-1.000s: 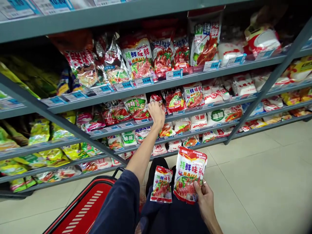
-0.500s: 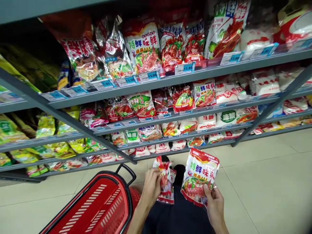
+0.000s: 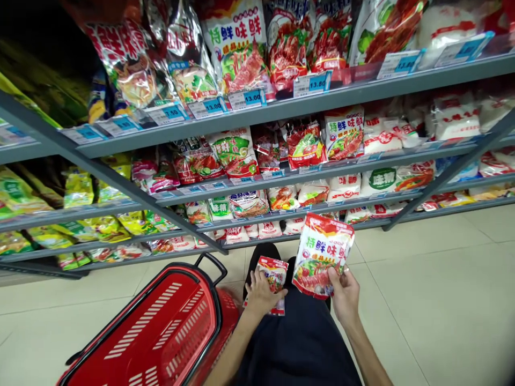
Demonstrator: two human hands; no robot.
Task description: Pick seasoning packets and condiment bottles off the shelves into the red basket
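My right hand [image 3: 346, 289] pinches the lower right corner of a red-and-white seasoning packet [image 3: 322, 252], holding it upright with its printed front towards me. My left hand [image 3: 261, 292] has its fingers spread over a smaller red-and-white packet [image 3: 277, 271] at my knees. Another packet edge shows beneath it, partly covered by the hand. Dark trousers [image 3: 298, 343] and black shoes [image 3: 263, 252] are below the hands.
A red shopping basket [image 3: 161, 321] with a black rim and handle [image 3: 213, 268] stands to my left. Ahead, grey shelves [image 3: 241, 120] carry several rows of seasoning bags, with price tags [image 3: 314, 83] along their edges. Pale tiles [image 3: 434, 289] cover the floor.
My left hand has gone from gripping the smaller packets to lying spread over them at my knees. The right hand's packet has shifted slightly up and left in view.
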